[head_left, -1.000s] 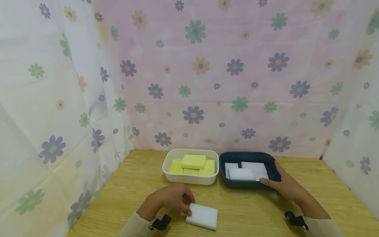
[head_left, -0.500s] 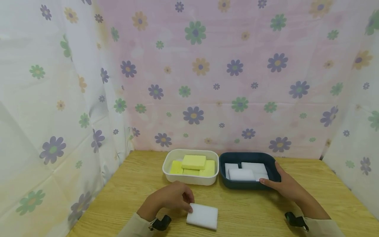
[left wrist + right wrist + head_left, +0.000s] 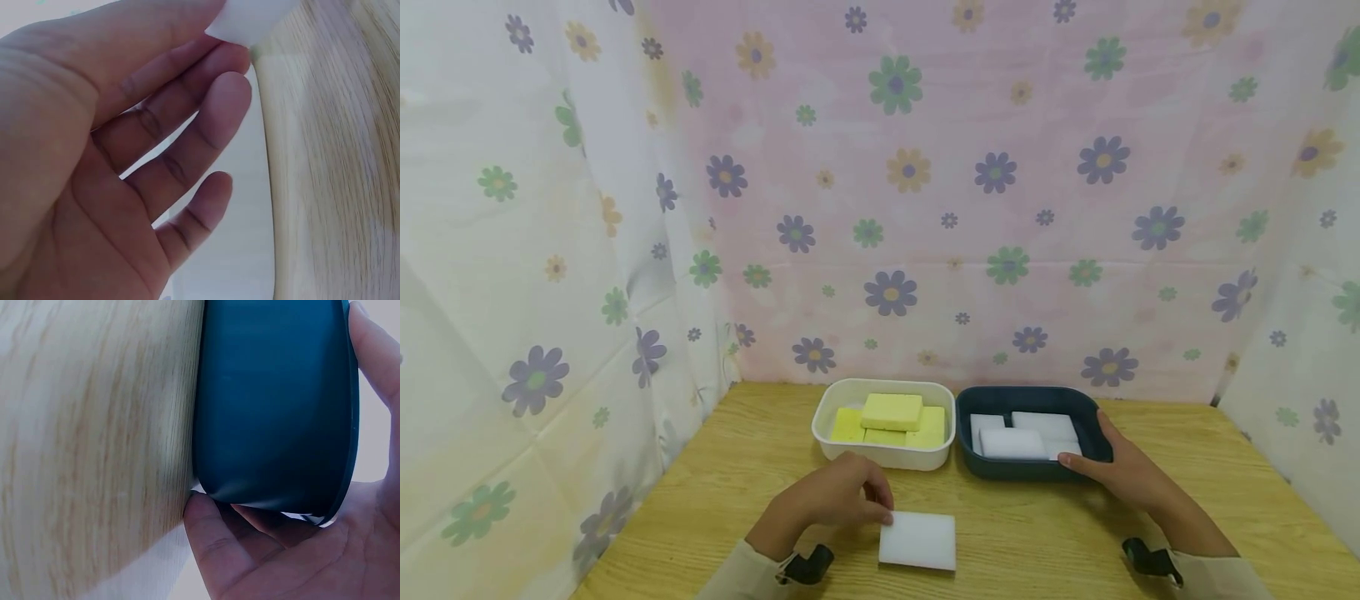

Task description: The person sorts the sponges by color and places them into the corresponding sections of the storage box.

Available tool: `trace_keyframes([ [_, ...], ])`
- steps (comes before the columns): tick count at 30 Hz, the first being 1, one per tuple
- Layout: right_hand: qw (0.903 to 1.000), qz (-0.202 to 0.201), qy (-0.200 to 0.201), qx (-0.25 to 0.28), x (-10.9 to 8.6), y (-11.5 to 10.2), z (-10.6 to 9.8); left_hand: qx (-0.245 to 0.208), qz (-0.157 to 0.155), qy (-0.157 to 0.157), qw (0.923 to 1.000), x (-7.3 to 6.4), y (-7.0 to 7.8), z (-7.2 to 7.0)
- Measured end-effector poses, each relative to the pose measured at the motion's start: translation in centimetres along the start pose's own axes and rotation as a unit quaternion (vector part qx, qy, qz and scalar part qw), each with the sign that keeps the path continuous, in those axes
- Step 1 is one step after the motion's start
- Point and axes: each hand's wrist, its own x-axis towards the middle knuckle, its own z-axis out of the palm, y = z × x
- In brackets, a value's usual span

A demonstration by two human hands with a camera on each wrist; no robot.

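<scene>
White foam block [image 3: 917,540] lies flat on the wood table [image 3: 737,467], its near-left corner just at the left hand's [image 3: 835,500] fingertips [image 3: 234,59]. Fingers curled loosely; from the wrist view they seem to touch the corner only, though whether thumb and finger pinch it I cannot tell. Block looks light, soft, squashy, not slippery; best taken across its short edges, thumb one side, fingers the other, gently. Right hand [image 3: 1123,475] wraps the near-right corner of the dark tub [image 3: 1093,412], fingers under the wall, thumb on the rim. White blocks [image 3: 1022,433] inside it; yellow sponges [image 3: 891,410] in the white tub [image 3: 880,454] beyond the left fingers.
</scene>
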Motion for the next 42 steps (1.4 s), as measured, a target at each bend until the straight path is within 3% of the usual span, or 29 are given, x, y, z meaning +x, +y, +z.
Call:
trace_keyframes([
  [11,1.0,0.001,-0.001,-0.003,-0.2,-0.2,0.0,0.002,0.029,0.033,0.999,0.3,-0.2,-0.2],
  [25,1.0,0.004,-0.003,0.002,0.0,0.1,0.1,0.017,0.055,0.112,0.9921,0.5,0.6,-0.4],
  [31,1.0,0.006,-0.004,0.0,0.0,0.1,0.0,0.089,0.057,0.156,0.982,1.5,1.5,-0.8],
  [42,1.0,0.004,0.002,-0.004,0.1,0.2,0.1,0.215,0.051,0.212,0.9522,2.9,2.5,-1.5],
])
